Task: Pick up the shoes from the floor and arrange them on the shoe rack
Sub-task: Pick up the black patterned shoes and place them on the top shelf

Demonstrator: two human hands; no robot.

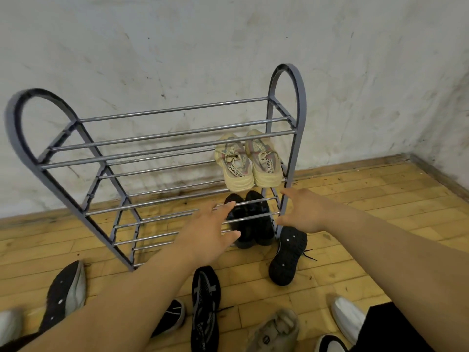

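Half hidden behind rods and the spread, unclenched left hand (213, 224): black pair (261, 229), low on the shoe rack (301, 110); beige pair (248, 163) one shelf above; right hand (302, 212) likewise released, beside the rack's right frame; bare rods leftward; loose shoes (205, 306) on floor (355, 199), several cut off at the bottom edge.

One wide-angle head view — looking forward and down from above, close over the shoe rack (162, 153) against the wall (177, 47), with the floor (355, 199) nearest the wearer along the bottom edge.
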